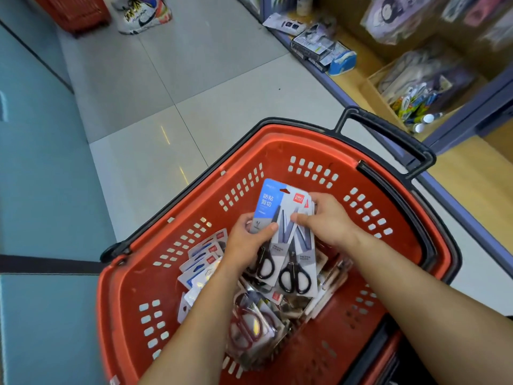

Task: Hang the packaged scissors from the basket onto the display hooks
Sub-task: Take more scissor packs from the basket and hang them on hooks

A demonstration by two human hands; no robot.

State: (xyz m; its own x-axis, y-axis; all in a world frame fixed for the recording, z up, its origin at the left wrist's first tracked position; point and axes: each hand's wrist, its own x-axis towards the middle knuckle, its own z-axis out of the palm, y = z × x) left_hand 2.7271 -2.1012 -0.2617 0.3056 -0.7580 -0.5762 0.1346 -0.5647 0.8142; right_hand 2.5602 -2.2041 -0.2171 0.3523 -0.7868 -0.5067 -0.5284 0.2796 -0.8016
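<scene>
I am looking down at two bare arms that are reaching into a big red plastic basket with a black rim (277, 157). Closest to me, a clear pack of red-handled scissors (249, 326) is lying on a messy pile at the bottom, and the left arm is covering part of that pile. White and blue card packs (202, 262) are leaning near the left wall, too blurry to read.

Above the pile, the left hand (249, 240) is gripping a blue-card pack of black-handled scissors (268, 204), with its thumb on the front. The right hand (324, 220) is pinching a grey-card pack of black-handled scissors (298, 245), which is overlapping the first one. More cards may be hiding behind its fingers; I cannot tell how many.

Past the basket, grey floor tiles (194, 79) are spreading out. On the right, a wooden shelf (472, 184) is holding blurry bagged goods and a blue tape holder (342, 62). At the top edge, a patterned sneaker (141, 15) is getting cut off, beside another red basket (75, 12).
</scene>
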